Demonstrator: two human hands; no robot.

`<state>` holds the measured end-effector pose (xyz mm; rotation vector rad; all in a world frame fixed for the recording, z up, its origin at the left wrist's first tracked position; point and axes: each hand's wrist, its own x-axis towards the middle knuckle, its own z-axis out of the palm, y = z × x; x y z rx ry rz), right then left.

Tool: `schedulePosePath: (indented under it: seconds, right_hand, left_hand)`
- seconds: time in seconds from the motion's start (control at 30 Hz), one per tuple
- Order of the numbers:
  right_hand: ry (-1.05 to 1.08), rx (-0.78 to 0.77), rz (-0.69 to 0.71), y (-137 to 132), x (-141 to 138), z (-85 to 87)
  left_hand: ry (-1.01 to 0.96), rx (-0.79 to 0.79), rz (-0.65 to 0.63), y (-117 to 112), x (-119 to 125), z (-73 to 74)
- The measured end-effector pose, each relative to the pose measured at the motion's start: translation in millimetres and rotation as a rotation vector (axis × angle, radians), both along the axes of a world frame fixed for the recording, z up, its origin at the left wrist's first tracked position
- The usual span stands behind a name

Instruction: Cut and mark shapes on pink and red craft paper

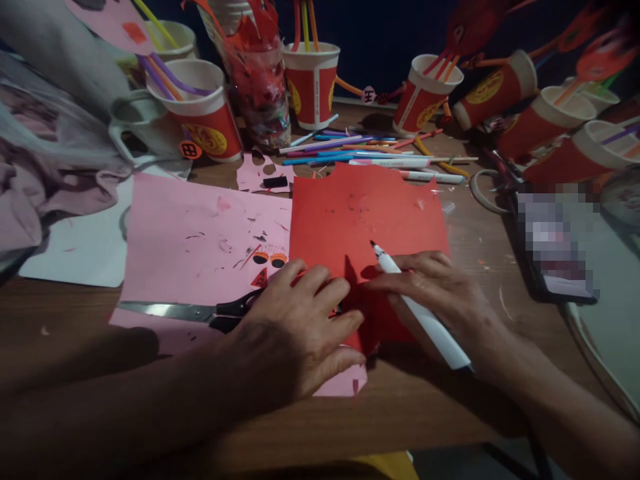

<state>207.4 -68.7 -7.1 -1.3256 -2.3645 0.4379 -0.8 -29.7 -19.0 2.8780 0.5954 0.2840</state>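
Observation:
In my right hand [445, 293] is a white marker [425, 313], uncapped, its black tip pointing up and left over the red paper [370, 213]. My left hand [305, 320] rests with its fingers apart where the red and pink sheets meet, covering part of both. Black-handled scissors [185, 311] lie on the pink paper [200, 227], their handles partly under that hand. Beside its fingers are small paper cutouts: two black and orange eye shapes [270, 259] and a red triangle [260, 277]. A smaller pink piece [345, 380] shows below the hand.
Behind the sheets lies a pile of coloured sticks and markers [360, 150]. Several red paper cups [313, 87] with straws line the back, near a clear container of scraps [263, 93]. A phone [555, 247] lies at the right and a mug [143, 127] stands at the left.

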Motion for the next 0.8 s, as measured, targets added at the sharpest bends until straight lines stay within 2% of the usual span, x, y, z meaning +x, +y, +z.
schedulePosePath:
  seconds: [0.17,0.33,0.43,0.5,0.6,0.8]
  right_hand:
    - [-0.043,-0.005,0.063,3,-5,4.1]
    - [-0.041,-0.028,0.105,3,-3,3.9]
    - [-0.025,-0.04,0.127,4,-1,3.7]
    - [-0.024,-0.047,0.116,4,0,5.1]
    - [-0.024,-0.052,0.094,4,-1,7.8]
    - [-0.02,-0.059,0.083,2,-2,6.9]
  left_hand:
    - [-0.016,0.007,-0.005,-1,-1,0.8]
    - [-0.081,0.018,0.028,0,-10,23.4]
    - [-0.169,-0.017,-0.005,-4,-12,33.7]
    - [-0.141,-0.034,-0.022,-10,-10,32.3]
    - [-0.019,-0.051,-0.027,-23,-3,22.1]
    - [0.008,-0.007,0.095,-38,6,7.7]
